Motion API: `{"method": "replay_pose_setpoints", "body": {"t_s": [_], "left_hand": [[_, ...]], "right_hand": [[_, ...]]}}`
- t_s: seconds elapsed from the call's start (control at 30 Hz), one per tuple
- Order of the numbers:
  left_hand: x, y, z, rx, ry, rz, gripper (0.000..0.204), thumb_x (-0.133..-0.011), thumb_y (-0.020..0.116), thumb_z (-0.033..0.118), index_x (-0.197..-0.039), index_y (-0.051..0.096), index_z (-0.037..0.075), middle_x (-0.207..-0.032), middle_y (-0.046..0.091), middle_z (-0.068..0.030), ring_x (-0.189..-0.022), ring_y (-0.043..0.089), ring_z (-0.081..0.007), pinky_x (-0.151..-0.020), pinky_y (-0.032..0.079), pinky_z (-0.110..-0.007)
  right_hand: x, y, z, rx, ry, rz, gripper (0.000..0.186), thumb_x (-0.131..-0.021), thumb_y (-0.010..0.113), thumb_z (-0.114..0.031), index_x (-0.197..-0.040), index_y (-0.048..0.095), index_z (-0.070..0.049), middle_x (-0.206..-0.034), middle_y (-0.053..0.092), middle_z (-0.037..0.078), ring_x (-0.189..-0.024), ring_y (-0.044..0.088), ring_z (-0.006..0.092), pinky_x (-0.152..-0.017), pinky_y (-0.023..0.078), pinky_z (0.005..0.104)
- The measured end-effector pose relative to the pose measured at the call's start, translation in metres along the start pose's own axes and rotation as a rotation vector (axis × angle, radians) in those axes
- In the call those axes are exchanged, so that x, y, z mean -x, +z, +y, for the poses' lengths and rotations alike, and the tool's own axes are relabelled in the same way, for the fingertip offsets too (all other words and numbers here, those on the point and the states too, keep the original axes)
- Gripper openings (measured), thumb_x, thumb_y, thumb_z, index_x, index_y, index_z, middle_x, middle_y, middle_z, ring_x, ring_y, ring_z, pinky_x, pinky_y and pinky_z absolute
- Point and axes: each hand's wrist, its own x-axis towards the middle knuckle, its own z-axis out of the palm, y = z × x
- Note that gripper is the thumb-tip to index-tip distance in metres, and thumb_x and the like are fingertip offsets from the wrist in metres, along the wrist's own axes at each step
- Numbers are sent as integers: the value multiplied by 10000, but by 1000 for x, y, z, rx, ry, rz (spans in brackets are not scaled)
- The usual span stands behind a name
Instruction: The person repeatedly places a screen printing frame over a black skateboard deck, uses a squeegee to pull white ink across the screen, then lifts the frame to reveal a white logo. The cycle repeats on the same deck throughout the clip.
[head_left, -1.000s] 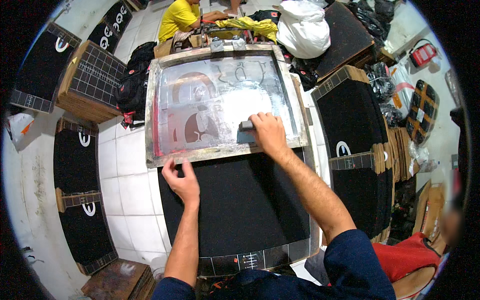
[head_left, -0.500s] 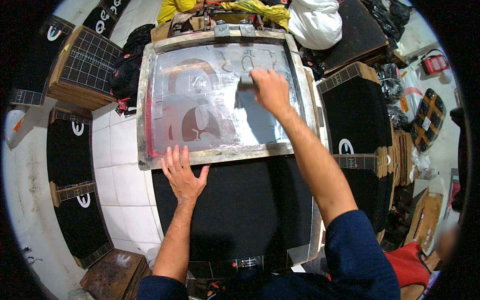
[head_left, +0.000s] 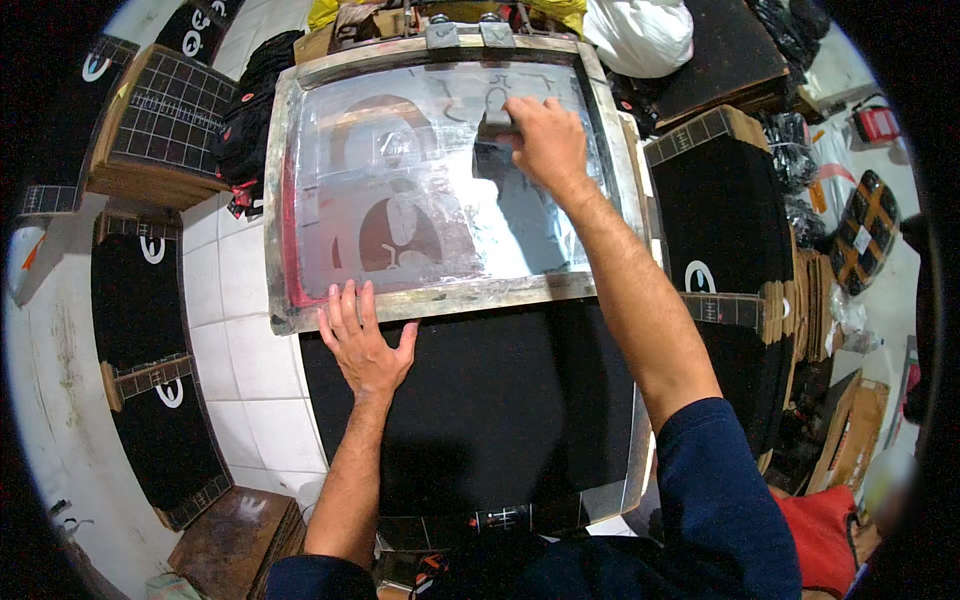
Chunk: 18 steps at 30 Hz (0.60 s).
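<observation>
If the flat left hand (head_left: 362, 338) eases its pressure, the metal-framed printing screen with grey mesh (head_left: 440, 295) can shift on the black fabric panel (head_left: 470, 410) beneath it, and the reddish-brown design would likely smear. Uneven pressure on the dark squeegee (head_left: 494, 128) would probably leave a patchy ink coat. The left hand lies open, fingers spread, across the near rail of the frame. The right hand (head_left: 545, 140) is closed around the squeegee at the far right of the mesh, arm extended nearly straight.
</observation>
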Motion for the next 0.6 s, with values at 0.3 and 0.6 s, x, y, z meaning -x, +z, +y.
{"method": "replay_pose_setpoints", "body": {"t_s": [0.3, 0.6], "left_hand": [[-1, 1, 1, 28, 2, 47, 886, -774, 859, 409, -1493, 446, 96, -1533, 413, -148, -1517, 288, -345, -1248, 189, -610], [-29, -20, -17, 256, 107, 70, 618, -676, 899, 386, -1134, 627, 73, -1099, 636, -96, -1099, 586, -319, -1109, 365, -570]], "right_hand": [[147, -58, -50, -58, -19, -78, 313, -755, 697, -2, -1031, 638, -137, -935, 605, 25, -925, 589, 266, -837, 451, 419], [137, -68, -40, -61, -19, -39, 273, -798, 717, -11, -1026, 645, -143, -973, 638, 27, -988, 611, 267, -888, 475, 411]]}}
